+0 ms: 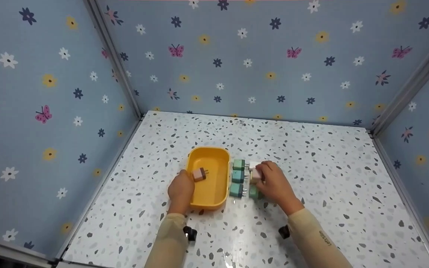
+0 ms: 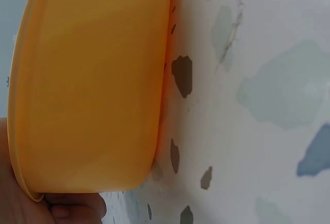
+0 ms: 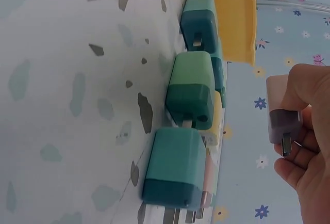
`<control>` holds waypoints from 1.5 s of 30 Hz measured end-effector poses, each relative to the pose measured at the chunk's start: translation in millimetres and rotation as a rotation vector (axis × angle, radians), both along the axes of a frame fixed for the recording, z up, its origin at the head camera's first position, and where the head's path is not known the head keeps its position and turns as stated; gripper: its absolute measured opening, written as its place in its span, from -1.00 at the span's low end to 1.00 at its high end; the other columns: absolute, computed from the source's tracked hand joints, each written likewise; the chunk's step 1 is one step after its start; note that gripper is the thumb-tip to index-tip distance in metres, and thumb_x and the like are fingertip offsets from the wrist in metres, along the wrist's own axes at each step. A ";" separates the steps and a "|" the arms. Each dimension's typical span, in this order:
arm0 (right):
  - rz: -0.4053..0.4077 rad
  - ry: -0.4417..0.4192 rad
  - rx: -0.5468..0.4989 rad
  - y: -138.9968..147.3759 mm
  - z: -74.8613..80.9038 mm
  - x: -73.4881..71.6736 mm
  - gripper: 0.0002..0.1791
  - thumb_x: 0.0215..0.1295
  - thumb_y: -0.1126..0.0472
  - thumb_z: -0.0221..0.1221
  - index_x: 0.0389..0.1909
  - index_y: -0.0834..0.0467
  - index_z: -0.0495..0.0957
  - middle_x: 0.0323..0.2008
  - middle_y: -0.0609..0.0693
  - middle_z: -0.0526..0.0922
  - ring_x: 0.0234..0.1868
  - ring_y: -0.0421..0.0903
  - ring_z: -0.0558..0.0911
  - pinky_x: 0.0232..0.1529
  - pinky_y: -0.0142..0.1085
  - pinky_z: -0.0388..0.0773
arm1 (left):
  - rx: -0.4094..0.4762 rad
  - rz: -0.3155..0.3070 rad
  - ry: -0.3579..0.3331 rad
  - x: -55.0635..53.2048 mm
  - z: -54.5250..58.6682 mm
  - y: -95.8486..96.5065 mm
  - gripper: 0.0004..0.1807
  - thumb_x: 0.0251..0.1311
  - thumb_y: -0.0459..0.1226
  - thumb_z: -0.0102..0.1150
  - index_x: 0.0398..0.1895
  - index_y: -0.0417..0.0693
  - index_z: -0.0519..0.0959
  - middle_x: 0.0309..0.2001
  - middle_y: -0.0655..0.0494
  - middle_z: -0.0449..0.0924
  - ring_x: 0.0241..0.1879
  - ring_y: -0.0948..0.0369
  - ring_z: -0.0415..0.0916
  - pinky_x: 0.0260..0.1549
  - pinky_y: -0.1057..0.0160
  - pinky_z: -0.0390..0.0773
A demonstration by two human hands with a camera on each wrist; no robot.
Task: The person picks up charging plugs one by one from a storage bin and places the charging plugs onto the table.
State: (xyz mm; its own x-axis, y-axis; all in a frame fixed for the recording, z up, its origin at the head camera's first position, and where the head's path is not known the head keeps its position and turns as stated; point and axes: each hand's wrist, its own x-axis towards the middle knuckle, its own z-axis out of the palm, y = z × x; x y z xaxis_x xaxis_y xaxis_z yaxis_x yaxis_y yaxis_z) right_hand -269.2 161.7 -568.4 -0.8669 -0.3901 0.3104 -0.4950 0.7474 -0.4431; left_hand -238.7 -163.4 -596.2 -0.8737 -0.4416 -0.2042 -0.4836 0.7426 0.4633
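Observation:
My left hand (image 1: 181, 187) grips the left rim of a yellow plastic basin (image 1: 209, 204), its fingertips tucked under the lip in the left wrist view. Inside the basin lies one pink plug charger (image 1: 199, 174) with metal prongs. My right hand (image 1: 276, 184) pinches another pink plug charger (image 3: 278, 92) between thumb and fingers. In the right wrist view this charger is raised above the grouped chargers, its prongs showing. Green and teal plug chargers, such as a green charger (image 1: 239, 164) and a teal charger (image 1: 236, 190), stand close together right of the basin.
A yellow charger (image 3: 214, 121) and a pink charger (image 3: 207, 180) are partly hidden behind the green ones in the right wrist view. The speckled white table (image 1: 311, 156) is bounded by blue flowered panels (image 1: 237, 74) at the back and both sides.

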 end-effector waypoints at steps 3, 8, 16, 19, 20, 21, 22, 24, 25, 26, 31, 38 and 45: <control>-0.011 -0.022 0.008 3.7 1.3 -0.2 -0.42 0.01 0.36 0.31 0.17 0.25 0.55 0.16 0.13 0.54 0.20 0.11 0.54 0.33 -0.02 0.43 | -0.006 0.001 -0.008 0.3 0.3 0.2 -0.66 0.63 -0.13 -0.23 0.08 -0.15 0.49 -0.20 -0.07 0.65 -0.33 0.07 0.56 -0.26 0.04 0.58; -0.040 -0.039 0.014 12.2 1.8 -0.3 -0.40 0.01 0.33 0.36 0.18 0.26 0.54 0.13 0.13 0.55 0.16 0.09 0.55 0.29 -0.02 0.46 | -0.020 -0.008 -0.005 0.3 1.1 -0.4 -0.64 0.63 -0.13 -0.24 0.11 -0.18 0.49 -0.19 -0.09 0.66 -0.33 0.07 0.58 -0.27 0.03 0.59; -0.069 -0.012 0.055 30.2 -4.1 -0.1 -0.44 0.11 0.30 0.33 0.20 0.27 0.53 0.11 0.13 0.55 0.14 0.09 0.55 0.25 -0.01 0.49 | -0.035 -0.030 0.022 0.5 2.0 -2.4 -0.65 0.64 -0.13 -0.25 0.06 -0.17 0.50 -0.22 -0.08 0.66 -0.34 0.08 0.59 -0.30 0.02 0.60; -0.068 -0.002 0.057 38.2 -6.1 -0.3 -0.44 0.15 0.29 0.36 0.21 0.27 0.52 0.14 0.15 0.54 0.16 0.10 0.54 0.25 0.01 0.48 | -0.039 -0.040 0.021 0.5 3.2 -2.2 -0.66 0.64 -0.13 -0.22 0.05 -0.16 0.49 -0.23 -0.07 0.65 -0.35 0.09 0.58 -0.31 0.03 0.60; -0.070 -0.008 0.056 40.9 -6.5 -0.1 -0.43 0.15 0.29 0.37 0.22 0.28 0.52 0.15 0.15 0.53 0.16 0.10 0.54 0.24 0.01 0.48 | -0.041 -0.041 0.020 0.5 3.3 -2.0 -0.67 0.64 -0.12 -0.21 0.05 -0.15 0.49 -0.23 -0.06 0.65 -0.36 0.10 0.58 -0.31 0.04 0.60; -0.072 -0.016 0.053 43.7 -6.9 -0.2 -0.42 0.15 0.30 0.37 0.23 0.28 0.51 0.15 0.17 0.52 0.17 0.11 0.54 0.24 0.02 0.48 | -0.039 -0.043 0.017 0.4 3.3 -1.8 -0.67 0.64 -0.12 -0.20 0.05 -0.15 0.48 -0.24 -0.06 0.65 -0.36 0.11 0.57 -0.31 0.04 0.60; -0.077 -0.032 0.052 46.2 -7.3 -0.3 -0.42 0.16 0.31 0.37 0.24 0.28 0.51 0.16 0.16 0.52 0.17 0.10 0.53 0.24 0.03 0.48 | -0.034 -0.040 0.015 0.3 3.0 -1.6 -0.67 0.64 -0.11 -0.20 0.05 -0.15 0.48 -0.24 -0.06 0.64 -0.37 0.11 0.56 -0.31 0.05 0.60; -0.089 -0.070 0.050 50.9 -7.9 -0.8 -0.41 0.15 0.32 0.35 0.25 0.28 0.50 0.16 0.16 0.50 0.17 0.11 0.53 0.25 0.04 0.48 | -0.025 -0.034 0.014 0.2 2.1 -1.4 -0.66 0.64 -0.11 -0.20 0.05 -0.15 0.48 -0.24 -0.06 0.64 -0.37 0.10 0.54 -0.32 0.05 0.59; -0.092 -0.088 0.052 53.2 -8.3 -1.1 -0.41 0.16 0.32 0.35 0.25 0.28 0.49 0.17 0.17 0.50 0.18 0.11 0.52 0.26 0.04 0.47 | -0.022 -0.027 0.014 0.3 1.6 -1.3 -0.67 0.63 -0.11 -0.21 0.04 -0.15 0.48 -0.24 -0.06 0.64 -0.38 0.10 0.54 -0.32 0.05 0.59; -0.096 -0.104 0.052 55.4 -8.5 -1.5 -0.40 0.15 0.34 0.34 0.26 0.28 0.49 0.18 0.17 0.49 0.19 0.12 0.52 0.27 0.05 0.46 | -0.023 -0.023 0.013 0.3 1.0 -1.4 -0.67 0.63 -0.12 -0.21 0.03 -0.15 0.48 -0.25 -0.06 0.64 -0.38 0.10 0.54 -0.33 0.05 0.59; -0.105 -0.134 0.056 65.4 -9.8 -3.3 -0.40 0.15 0.35 0.36 0.26 0.28 0.48 0.21 0.22 0.47 0.24 0.18 0.50 0.30 0.09 0.43 | -0.025 -0.008 0.024 0.4 0.5 -1.9 -0.68 0.63 -0.13 -0.23 0.00 -0.14 0.50 -0.25 -0.06 0.65 -0.36 0.10 0.57 -0.34 0.03 0.59; -0.143 -0.144 0.076 77.8 -10.2 -6.1 -0.42 0.23 0.32 0.40 0.25 0.31 0.47 0.20 0.24 0.47 0.23 0.19 0.51 0.28 0.08 0.46 | -0.020 -0.018 0.020 1.6 1.9 -1.1 -0.67 0.63 -0.13 -0.23 0.04 -0.15 0.50 -0.22 -0.07 0.66 -0.35 0.09 0.58 -0.30 0.03 0.60; -0.166 -0.202 0.136 87.7 -10.3 -10.3 -0.38 0.23 0.39 0.37 0.30 0.33 0.42 0.17 0.24 0.46 0.19 0.18 0.52 0.25 0.08 0.48 | -0.025 -0.016 0.038 1.4 0.7 -0.2 -0.68 0.62 -0.15 -0.23 0.04 -0.13 0.50 -0.20 -0.08 0.67 -0.32 0.07 0.59 -0.28 -0.01 0.60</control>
State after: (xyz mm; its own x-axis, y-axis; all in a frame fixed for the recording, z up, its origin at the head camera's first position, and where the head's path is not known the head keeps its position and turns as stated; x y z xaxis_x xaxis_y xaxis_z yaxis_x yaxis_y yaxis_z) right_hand -279.5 249.5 -578.7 -0.9612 -0.2639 0.0797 -0.2729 0.8702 -0.4101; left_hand -237.4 -163.6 -595.5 -0.8875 -0.4320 -0.1603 -0.4542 0.7615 0.4624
